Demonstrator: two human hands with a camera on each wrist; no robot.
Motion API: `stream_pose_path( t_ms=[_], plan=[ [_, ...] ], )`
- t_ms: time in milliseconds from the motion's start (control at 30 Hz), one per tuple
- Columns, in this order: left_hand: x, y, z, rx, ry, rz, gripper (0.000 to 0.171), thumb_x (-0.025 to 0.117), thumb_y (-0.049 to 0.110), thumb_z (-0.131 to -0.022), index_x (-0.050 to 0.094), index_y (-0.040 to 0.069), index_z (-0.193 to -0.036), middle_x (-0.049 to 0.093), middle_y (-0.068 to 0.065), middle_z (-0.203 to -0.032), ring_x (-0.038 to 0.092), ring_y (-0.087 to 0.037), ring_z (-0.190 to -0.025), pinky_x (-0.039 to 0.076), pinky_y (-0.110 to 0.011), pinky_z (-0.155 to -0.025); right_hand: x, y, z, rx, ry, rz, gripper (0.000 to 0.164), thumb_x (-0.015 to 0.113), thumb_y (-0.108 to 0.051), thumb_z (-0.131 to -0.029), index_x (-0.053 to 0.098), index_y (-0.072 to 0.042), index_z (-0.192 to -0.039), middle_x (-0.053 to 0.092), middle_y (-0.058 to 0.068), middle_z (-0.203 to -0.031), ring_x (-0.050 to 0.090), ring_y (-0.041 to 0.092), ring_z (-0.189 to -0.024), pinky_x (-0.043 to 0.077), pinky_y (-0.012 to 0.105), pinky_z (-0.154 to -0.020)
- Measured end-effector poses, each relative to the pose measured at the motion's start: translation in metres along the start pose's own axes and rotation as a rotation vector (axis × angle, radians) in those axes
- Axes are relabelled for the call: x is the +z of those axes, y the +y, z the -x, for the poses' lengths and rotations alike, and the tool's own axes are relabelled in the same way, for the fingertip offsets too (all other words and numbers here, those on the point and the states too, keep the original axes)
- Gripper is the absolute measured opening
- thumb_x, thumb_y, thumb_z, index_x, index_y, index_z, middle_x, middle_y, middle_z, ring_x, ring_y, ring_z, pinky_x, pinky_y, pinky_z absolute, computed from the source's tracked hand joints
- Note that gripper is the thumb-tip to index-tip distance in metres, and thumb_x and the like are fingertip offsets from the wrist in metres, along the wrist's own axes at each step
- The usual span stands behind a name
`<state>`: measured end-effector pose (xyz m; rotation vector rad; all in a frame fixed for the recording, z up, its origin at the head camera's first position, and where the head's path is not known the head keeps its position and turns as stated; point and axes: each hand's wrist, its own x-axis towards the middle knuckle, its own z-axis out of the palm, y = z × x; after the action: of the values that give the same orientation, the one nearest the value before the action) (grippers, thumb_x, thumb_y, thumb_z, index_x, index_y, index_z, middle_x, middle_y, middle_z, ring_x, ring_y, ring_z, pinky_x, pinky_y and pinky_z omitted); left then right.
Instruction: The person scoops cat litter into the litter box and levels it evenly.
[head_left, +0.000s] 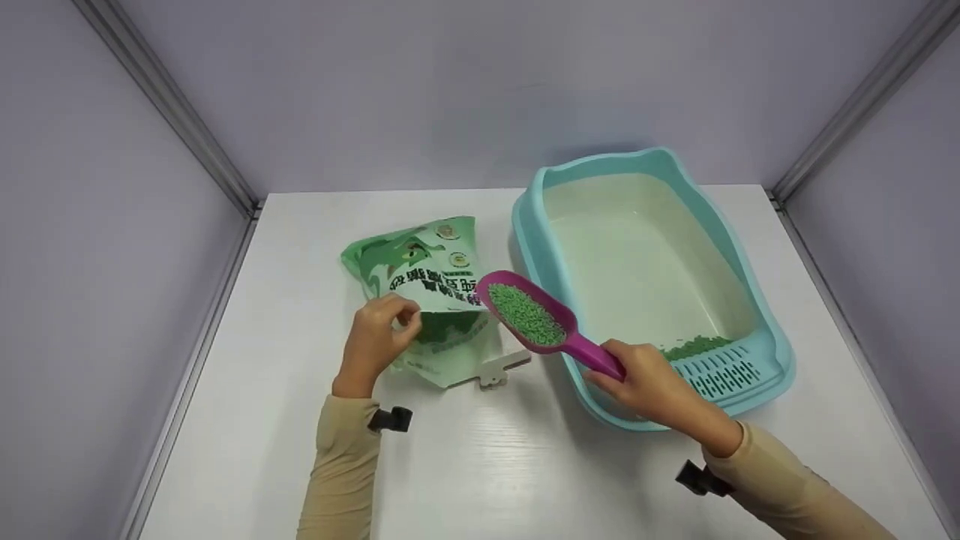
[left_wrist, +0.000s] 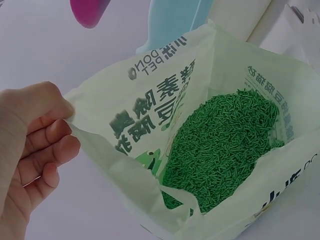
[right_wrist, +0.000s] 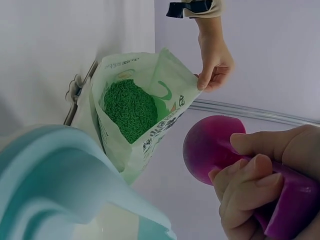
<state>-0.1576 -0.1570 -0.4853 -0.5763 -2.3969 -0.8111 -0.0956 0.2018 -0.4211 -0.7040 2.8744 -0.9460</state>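
Note:
My left hand (head_left: 377,335) pinches the rim of a green bag of cat litter (head_left: 420,262) between thumb and forefinger. The bag's mouth gapes, and green litter pellets (left_wrist: 220,150) show inside in the left wrist view. My right hand (head_left: 656,379) grips the handle of a magenta scoop (head_left: 567,319), whose bowl is heaped with green pellets and hangs between the bag and the litter box. In the right wrist view the scoop (right_wrist: 215,145) shows its underside, fingers wrapped around the handle. A blue litter box (head_left: 538,225) stands at the right, with a small pile of pellets (head_left: 697,346) near its front.
The litter box's front ledge is slotted (head_left: 724,375). A pale flat object with a scalloped edge (head_left: 495,369) sticks out from beside the bag. Both bag and box stand on a white table (head_left: 480,465), with grey walls (head_left: 420,90) at the back and sides.

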Motion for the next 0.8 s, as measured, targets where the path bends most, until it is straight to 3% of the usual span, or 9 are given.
stream_pose_path(
  t_ms=[800],
  plan=[
    [0.001, -0.001, 0.001, -0.008, -0.009, -0.015, 0.005, 0.069, 0.002, -0.082, 0.068, 0.005, -0.079, 0.065, -0.007, -0.07, 0.06, -0.017, -0.065, 0.051, -0.031, -0.061, -0.024, 0.007, -0.004, 0.104, -0.025, -0.006, 0.02, 0.071, -0.013, -0.085, 0.062, 0.002, -0.095, 0.057, 0.006, -0.065, 0.043, 0.007, -0.053, 0.036, 0.012, -0.049]
  ],
)
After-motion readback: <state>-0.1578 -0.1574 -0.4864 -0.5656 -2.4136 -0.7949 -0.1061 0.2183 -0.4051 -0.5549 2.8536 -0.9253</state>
